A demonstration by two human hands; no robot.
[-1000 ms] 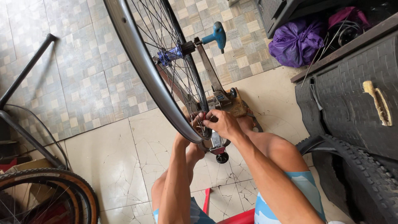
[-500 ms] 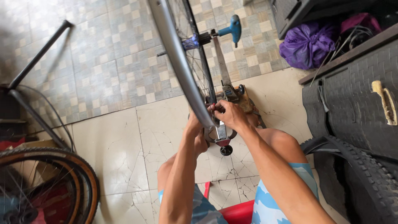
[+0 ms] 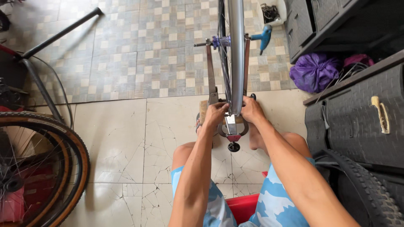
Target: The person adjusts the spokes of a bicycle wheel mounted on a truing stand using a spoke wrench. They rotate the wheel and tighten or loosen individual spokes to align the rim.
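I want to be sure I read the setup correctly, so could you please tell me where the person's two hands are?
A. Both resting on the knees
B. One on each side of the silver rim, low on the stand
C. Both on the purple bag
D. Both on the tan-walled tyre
B: the left hand and the right hand sit on either side of the silver rim, where it meets the stand.

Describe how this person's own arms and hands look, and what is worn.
Both arms are bare from what shows down to the fingers: no sleeves, gloves, watch or rings visible on the left hand or the right hand. The forearms are lean. Below them show shorts patterned in light blue and white. Nothing else worn is in view.
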